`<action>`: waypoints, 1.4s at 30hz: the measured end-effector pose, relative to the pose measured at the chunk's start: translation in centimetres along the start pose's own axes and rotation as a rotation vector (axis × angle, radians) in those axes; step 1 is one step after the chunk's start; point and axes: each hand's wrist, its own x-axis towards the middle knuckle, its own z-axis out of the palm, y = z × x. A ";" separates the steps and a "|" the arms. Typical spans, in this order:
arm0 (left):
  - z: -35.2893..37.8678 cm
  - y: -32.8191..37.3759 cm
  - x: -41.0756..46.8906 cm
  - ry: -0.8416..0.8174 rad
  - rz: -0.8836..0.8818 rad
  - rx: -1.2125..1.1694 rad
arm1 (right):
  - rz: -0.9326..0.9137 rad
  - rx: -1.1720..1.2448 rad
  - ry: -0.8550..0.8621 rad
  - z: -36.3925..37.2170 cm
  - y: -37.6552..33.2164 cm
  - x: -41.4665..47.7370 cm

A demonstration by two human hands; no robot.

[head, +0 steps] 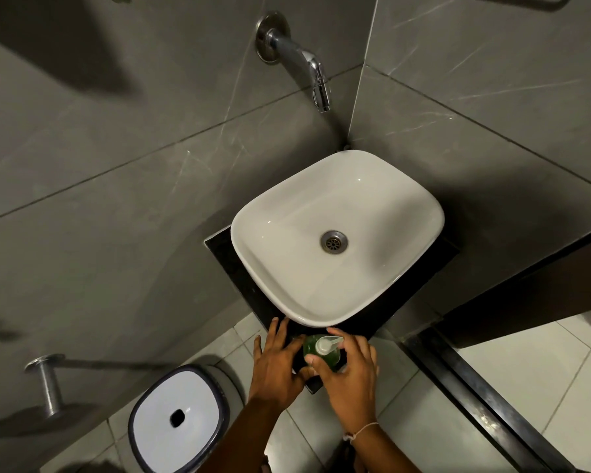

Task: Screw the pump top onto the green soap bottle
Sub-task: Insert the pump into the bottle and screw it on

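The green soap bottle (321,357) stands upright on the near corner of the dark counter (226,257), just in front of the white basin. A white pump top (325,344) sits on its neck, nozzle pointing right. My right hand (350,377) wraps the bottle from the right and front, thumb on its near side. To the bottle's left, my left hand (275,361) rests with fingers spread, its fingertips reaching the basin's edge and its thumb side against the bottle. How far the pump is threaded on is hidden.
A white basin (280,233) with a metal drain fills the counter. A chrome tap (307,66) juts from the grey tiled wall above it. A white-lidded bin (174,418) stands on the floor at lower left, beside a metal wall holder (46,384).
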 end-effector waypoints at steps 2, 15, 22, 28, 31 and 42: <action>0.1 0.0 0.0 -0.011 0.001 0.018 | -0.007 0.024 0.034 -0.2 0.2 0.0; -0.1 0.1 0.0 -0.010 -0.006 0.016 | 0.004 -0.087 0.027 -0.7 -1.1 0.6; -0.1 0.2 0.0 0.011 0.006 0.006 | 0.011 -0.123 -0.001 -0.3 -1.4 0.4; -0.3 0.4 0.0 -0.002 -0.008 0.016 | 0.035 -0.065 0.054 -0.4 -1.0 0.6; -0.4 0.4 0.1 -0.007 -0.002 0.033 | 0.046 -0.062 0.025 -0.3 -1.3 0.8; -0.2 0.4 0.1 -0.017 -0.013 0.055 | 0.073 0.092 -0.072 -1.0 -0.7 0.8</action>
